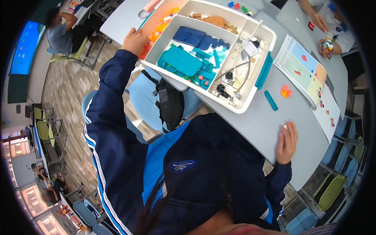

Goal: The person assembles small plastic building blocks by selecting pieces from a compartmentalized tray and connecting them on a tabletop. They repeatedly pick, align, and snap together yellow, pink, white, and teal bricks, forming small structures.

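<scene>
Two bare hands are at work: at the far left, the left hand [134,42] is over the left end of a white tray [244,105], beside its orange bricks [161,28], the fingers bent; whether they pinch anything I cannot tell. The tray lies askew, its near left corner jutting past the table edge above a blue chair [143,89] with a black bag [171,105]. Dividers part the dark blue and teal bricks [181,62] from the white pieces and cables farther right. Beyond the tray's teal handle [264,70], a teal bar [271,100] and an orange-pink piece [286,91] lie well apart from the right hand [288,145], with grey tabletop [250,129] between. That hand rests near the table's near edge, fingers nearly together, a small white piece [285,127] at the tips; more tabletop stretches rightward, below an open booklet [299,68].
</scene>
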Tool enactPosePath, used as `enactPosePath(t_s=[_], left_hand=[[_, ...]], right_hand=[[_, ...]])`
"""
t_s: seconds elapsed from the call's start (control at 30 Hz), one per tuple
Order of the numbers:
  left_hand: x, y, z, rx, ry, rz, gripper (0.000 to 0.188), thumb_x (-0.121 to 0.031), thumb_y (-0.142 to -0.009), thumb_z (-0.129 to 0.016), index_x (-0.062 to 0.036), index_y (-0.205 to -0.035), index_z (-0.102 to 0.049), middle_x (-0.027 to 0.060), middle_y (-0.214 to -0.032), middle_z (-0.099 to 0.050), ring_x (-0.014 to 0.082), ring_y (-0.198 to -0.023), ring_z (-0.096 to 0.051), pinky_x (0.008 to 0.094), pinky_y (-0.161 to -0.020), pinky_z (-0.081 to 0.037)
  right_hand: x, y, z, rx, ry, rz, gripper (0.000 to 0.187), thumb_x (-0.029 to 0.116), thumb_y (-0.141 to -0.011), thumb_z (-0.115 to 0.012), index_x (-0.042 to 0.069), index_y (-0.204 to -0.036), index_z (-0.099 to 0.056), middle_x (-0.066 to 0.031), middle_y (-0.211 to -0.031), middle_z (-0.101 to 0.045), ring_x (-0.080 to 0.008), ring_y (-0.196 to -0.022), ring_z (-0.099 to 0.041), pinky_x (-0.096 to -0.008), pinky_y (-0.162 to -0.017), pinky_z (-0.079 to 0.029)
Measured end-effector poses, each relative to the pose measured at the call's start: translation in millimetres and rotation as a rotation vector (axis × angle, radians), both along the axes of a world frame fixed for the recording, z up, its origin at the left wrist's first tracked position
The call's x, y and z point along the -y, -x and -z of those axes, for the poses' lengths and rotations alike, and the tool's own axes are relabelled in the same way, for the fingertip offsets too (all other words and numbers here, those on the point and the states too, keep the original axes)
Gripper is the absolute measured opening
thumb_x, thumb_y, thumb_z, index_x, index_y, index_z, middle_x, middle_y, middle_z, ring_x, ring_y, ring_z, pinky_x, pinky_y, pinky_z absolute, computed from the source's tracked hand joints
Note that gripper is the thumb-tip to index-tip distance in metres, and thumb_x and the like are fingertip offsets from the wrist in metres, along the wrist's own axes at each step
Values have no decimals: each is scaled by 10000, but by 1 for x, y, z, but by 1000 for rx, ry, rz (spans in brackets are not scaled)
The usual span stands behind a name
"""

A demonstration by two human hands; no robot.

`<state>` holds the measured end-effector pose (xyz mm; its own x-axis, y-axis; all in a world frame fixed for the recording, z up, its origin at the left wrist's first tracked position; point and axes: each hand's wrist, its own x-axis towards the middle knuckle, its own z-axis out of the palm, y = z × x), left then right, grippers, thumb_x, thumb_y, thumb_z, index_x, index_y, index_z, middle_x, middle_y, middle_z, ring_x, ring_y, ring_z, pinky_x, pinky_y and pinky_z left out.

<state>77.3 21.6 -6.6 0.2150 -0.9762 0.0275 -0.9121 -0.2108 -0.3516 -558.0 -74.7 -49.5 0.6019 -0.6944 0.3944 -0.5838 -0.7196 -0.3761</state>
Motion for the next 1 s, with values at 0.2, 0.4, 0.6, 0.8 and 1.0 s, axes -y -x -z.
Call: enactPosePath(t_s=[0.2, 0.4, 0.6, 0.8, 1.0], left_hand=[[-3, -8, -16, -81, 172, 138, 98, -34, -775, -679, -104, -812, -735, 74, -857, -698, 245, -836, -646, 367, -839, -451], [-1, 223, -107, -651, 777, 333, 116, 37, -879, -665, 52, -992, -689, 109, -940, -727, 187, -864, -685, 287, -807, -522], [30, 400, -53, -910, 552, 1187, 299, -45, -630, -761, 28, -915, -705, 166, -1008, -686, 247, -817, -662, 335, -713, -555], [47, 448, -4, -996, 613, 1056, 243, -64, -681, -753, -47, -923, -732, 65, -1000, -691, 205, -854, -680, 369, -799, -536], [63, 461, 12, -871, 635, 973, 296, -37, -723, -748, -78, -1015, -725, 35, -993, -707, 202, -961, -698, 410, -906, -460]], right_hand=[[-1, 1, -3, 81, 8, 9, 269, -37, -847, -673, -15, -1114, -694, -185, -1278, -624, -384, -1266, -540, -442, -1059, -425], [-6, 4, -30, 312, -223, -52, 289, -24, -841, -701, -22, -1129, -688, -186, -1255, -639, -331, -1134, -637, -397, -967, -498], [-12, -2, -65, 595, -720, -449, 340, -23, -840, -728, -26, -1176, -678, -161, -1211, -672, -257, -982, -699, -334, -909, -528], [-2, 33, -46, 569, -648, -285, 325, -42, -802, -762, -5, -1121, -716, -140, -1098, -713, -236, -983, -698, -311, -863, -553], [17, 44, -39, 437, -595, -253, 234, -56, -818, -728, 4, -1044, -737, -123, -1042, -723, -222, -933, -706, -303, -853, -556]])
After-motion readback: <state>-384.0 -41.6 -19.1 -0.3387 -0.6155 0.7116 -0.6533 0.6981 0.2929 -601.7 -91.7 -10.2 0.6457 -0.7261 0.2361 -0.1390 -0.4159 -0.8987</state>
